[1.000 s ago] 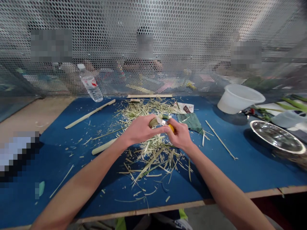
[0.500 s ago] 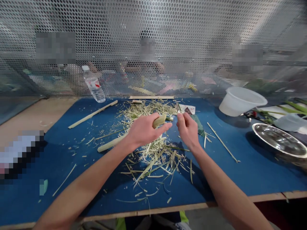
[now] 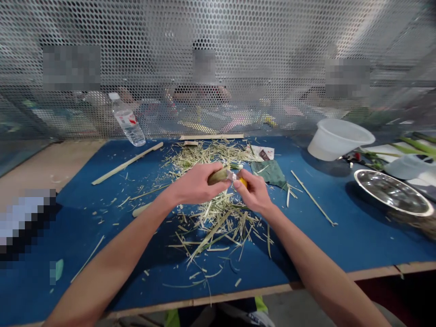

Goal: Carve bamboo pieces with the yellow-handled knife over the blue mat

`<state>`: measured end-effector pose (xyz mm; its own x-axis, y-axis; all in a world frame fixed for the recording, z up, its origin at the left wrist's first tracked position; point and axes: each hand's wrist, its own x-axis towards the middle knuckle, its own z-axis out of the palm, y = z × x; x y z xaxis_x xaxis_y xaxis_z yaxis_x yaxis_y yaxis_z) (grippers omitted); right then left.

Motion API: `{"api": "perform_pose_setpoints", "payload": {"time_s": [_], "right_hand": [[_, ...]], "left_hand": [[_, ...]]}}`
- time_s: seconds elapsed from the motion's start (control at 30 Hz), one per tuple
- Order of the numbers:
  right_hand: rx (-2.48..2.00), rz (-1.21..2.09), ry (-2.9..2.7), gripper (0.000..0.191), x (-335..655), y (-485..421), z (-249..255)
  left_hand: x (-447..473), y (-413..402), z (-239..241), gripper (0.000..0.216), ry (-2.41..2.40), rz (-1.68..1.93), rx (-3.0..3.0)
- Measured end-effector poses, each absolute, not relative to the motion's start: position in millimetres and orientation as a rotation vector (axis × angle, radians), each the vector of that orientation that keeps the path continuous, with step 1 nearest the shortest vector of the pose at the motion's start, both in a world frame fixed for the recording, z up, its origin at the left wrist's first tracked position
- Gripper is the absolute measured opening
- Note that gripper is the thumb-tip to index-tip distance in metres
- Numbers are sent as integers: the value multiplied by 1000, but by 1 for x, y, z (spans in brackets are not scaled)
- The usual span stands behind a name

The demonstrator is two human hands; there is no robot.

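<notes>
My left hand (image 3: 194,185) is closed around a pale green stalk (image 3: 218,176); the stalk's other end (image 3: 141,209) sticks out below my wrist over the blue mat (image 3: 102,227). My right hand (image 3: 254,193) is closed on a small knife with a yellow handle (image 3: 242,181), its blade (image 3: 231,175) set against the stalk's tip. Both hands hover above a heap of pale shavings (image 3: 218,218) on the mat.
A perforated metal screen (image 3: 218,68) rises behind the mat, with other people sitting beyond it. A water bottle (image 3: 127,120) and a long split stick (image 3: 126,163) lie at the back left. A white tub (image 3: 339,138), a steel bowl (image 3: 393,193) and green stalks (image 3: 412,147) are at the right.
Half a second ago my right hand was lifted away from the stalk; it has come back so the knife meets the stalk's tip again. My left hand stays closed on the stalk.
</notes>
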<state>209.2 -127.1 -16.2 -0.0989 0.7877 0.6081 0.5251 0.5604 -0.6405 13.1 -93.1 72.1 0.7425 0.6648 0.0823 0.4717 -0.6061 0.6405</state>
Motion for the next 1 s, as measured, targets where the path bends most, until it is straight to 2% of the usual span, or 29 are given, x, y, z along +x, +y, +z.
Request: {"api": "perform_pose_setpoints", "payload": {"time_s": [0.33,0.5,0.6,0.8,1.0], "right_hand": [[-1109,373,-1785,39,207,-129,-14],[-1418,235,-1475,42,202,-122,-12],[-1466,262,-1340,45,204,-114,-15],[-1168,511,-1436,43,208,-118,-27],[-1070,479,-1673,42,210,-127,-23]], "left_hand": [[20,-93,53,42,1010,534,2480],[24,-94,48,45,1155,760,2560],[28,-98,50,48,1207,869,2577],[25,-99,57,41,1198,757,2609],[15,-90,63,26,1016,559,2656]]}}
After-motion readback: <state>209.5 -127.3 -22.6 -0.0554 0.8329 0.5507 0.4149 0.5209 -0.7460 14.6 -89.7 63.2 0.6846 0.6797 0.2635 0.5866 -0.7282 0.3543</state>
